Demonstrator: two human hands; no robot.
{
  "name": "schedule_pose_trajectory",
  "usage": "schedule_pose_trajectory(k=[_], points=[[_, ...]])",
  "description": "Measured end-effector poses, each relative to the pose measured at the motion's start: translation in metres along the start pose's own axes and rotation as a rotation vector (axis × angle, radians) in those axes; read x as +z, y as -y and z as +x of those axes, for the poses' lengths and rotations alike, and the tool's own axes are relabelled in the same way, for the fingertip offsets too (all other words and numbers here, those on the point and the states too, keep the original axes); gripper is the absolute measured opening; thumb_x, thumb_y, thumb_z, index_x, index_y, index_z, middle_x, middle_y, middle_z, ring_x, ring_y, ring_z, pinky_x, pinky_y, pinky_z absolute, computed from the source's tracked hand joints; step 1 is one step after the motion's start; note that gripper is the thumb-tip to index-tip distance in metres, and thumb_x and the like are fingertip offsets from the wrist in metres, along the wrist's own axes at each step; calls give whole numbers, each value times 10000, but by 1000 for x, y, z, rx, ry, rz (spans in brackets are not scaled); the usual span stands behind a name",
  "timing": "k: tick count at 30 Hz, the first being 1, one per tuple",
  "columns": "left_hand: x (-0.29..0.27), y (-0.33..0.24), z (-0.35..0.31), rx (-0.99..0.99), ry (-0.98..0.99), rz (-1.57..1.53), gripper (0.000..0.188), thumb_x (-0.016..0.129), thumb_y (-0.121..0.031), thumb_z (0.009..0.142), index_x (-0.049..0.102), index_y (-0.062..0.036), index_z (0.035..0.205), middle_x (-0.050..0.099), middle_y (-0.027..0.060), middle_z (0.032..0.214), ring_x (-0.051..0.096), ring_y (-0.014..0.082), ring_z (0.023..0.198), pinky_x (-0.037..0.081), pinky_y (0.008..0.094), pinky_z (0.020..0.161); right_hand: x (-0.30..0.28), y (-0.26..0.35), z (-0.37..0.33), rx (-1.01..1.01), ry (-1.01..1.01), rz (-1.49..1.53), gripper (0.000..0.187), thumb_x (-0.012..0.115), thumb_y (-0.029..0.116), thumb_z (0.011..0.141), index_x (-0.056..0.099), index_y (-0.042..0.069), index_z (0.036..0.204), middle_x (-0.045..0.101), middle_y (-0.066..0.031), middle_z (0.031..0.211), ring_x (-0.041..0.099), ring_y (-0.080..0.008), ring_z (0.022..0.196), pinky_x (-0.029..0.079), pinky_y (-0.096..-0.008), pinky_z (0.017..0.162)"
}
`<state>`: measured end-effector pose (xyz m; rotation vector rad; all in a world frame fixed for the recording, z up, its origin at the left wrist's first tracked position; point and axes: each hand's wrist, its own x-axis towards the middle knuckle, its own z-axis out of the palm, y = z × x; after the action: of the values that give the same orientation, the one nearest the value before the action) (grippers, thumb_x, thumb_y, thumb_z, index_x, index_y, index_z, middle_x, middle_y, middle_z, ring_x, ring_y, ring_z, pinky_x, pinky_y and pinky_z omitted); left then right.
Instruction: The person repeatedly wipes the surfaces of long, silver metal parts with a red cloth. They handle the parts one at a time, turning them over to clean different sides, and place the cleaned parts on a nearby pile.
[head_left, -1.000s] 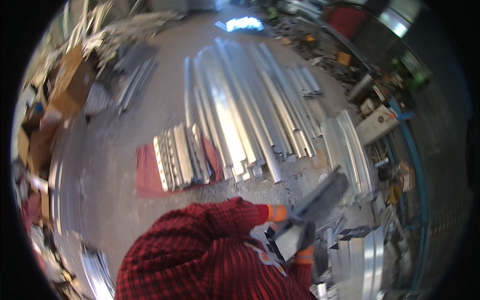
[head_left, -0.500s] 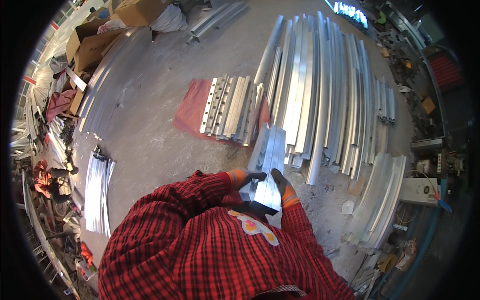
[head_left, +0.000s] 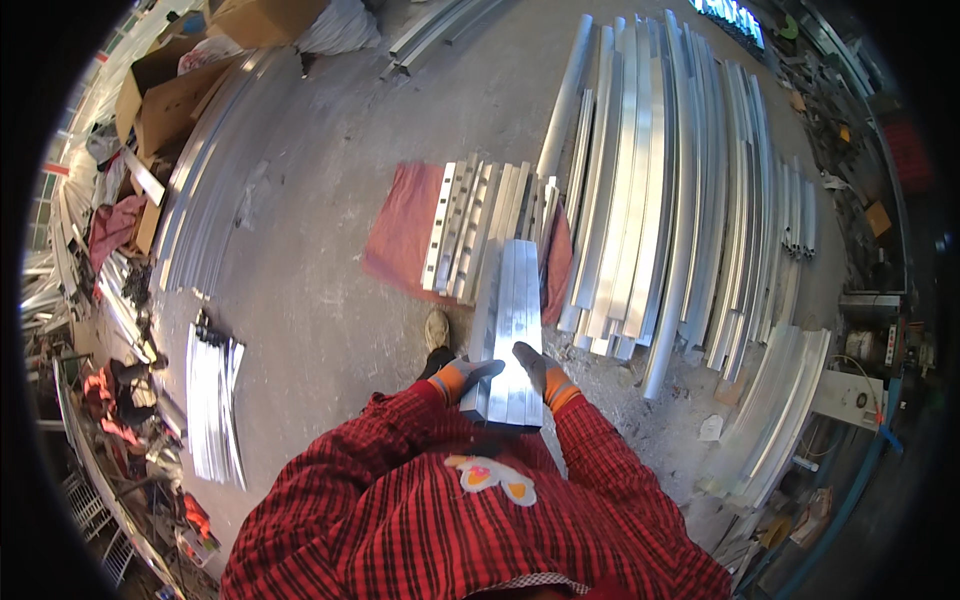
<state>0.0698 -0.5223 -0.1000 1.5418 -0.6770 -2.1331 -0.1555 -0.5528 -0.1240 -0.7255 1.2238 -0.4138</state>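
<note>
In front of my body I carry a bundle of shiny metal profiles [head_left: 515,310], its near ends close to my chest and its far ends pointing away. My left hand [head_left: 468,379], in a dark glove with an orange cuff, grips the bundle's left side. The right hand [head_left: 540,370], gloved the same way, is closed on its right side with the thumb on top. Beyond the far ends, short metal profiles [head_left: 470,220], some with square cut-outs, lie side by side on a red cloth [head_left: 402,225]. The fingers under the bundle are hidden.
Long metal profiles [head_left: 640,190] lie on the floor ahead and to the right. More strips [head_left: 212,400] lie at left, near cardboard boxes [head_left: 180,110]. A clear-looking stack [head_left: 770,415] and a pale machine box [head_left: 848,397] stand at right. My shoe [head_left: 437,330] shows beside the bundle.
My view has shifted, and the red cloth and the long profiles now appear further right. The bundle has swung to point straighter ahead, still in both hands. My left shoe has come into view.
</note>
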Motion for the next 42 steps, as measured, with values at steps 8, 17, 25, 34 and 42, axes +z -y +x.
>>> schedule_pose_trajectory(k=[8, 17, 25, 34, 42], points=[[-93, -103, 93, 13, 33, 44, 359, 748, -321, 864, 679, -52, 1091, 665, 10, 889, 605, 111, 795, 493, 279, 705, 33, 79, 127, 201, -103, 160, 694, 572, 533, 947, 556, -32, 1349, 592, -121, 1358, 529, -221, 1262, 364, -317, 1083], [-160, -123, 274, 74, 125, -42, 352, 701, -228, 921, 661, 23, 1165, 720, 104, 1092, 690, 150, 967, 552, 271, 808, -28, 38, 331, -41, -128, -77, 774, 544, 657, 897, 577, 39, 1362, 537, -147, 1421, 458, -255, 1330, 299, -321, 1130], [-196, -11, 401, 126, -180, 65, 622, 852, -273, 780, 567, 12, 1254, 680, 67, 1082, 632, 139, 941, 525, 286, 825, -47, -75, 451, -121, -320, -59, 873, 796, 499, 787, 422, 9, 1404, 639, -182, 1224, 608, -301, 1112, 467, -367, 966], [-220, 50, 427, -172, -471, 583, 1112, 875, -426, 662, 280, -21, 1510, 548, 240, 1351, 570, 379, 1201, 470, 413, 1011, -38, -142, 486, 406, -635, -509, 695, 697, 446, 884, 466, 54, 1411, 613, -188, 1259, 614, -330, 1100, 486, -401, 909], [-233, 34, 429, -26, -361, 780, 1207, 887, -422, 658, 187, 11, 1542, 340, 231, 1540, 370, 335, 1409, 349, 379, 1136, -77, -117, 455, 437, -436, -929, 764, 599, 326, 900, 255, 93, 1541, 451, -272, 1446, 465, -402, 1322, 383, -414, 1110]])
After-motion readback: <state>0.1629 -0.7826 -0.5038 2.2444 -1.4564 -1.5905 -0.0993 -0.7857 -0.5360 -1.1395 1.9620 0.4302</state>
